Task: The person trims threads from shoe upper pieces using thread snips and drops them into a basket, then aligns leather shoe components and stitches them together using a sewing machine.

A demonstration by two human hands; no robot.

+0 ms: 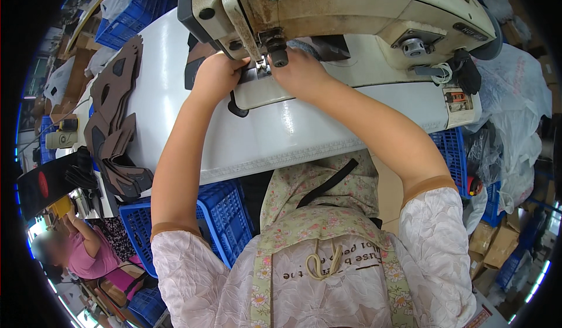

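At the sewing machine point(328, 18), both my hands are on a dark brown cut piece point(196, 56), which lies under the machine head and shows again as a dark end on the right. My left hand point(215, 77) is closed on the piece left of the presser foot point(262, 67), its thumb toward the foot and its other fingers partly covered. Just right of the foot, my right hand point(300, 73) bends over the work, and the needle-bar housing hides some of its fingers. The stitching spot is mostly covered.
Stacked brown cut pieces point(114, 105) lie along the left side of the white table point(287, 120). A blue crate point(219, 217) stands below the front edge. Clear plastic bags point(515, 111) bulge at the right. Another person point(88, 246) in pink sits at the far left.
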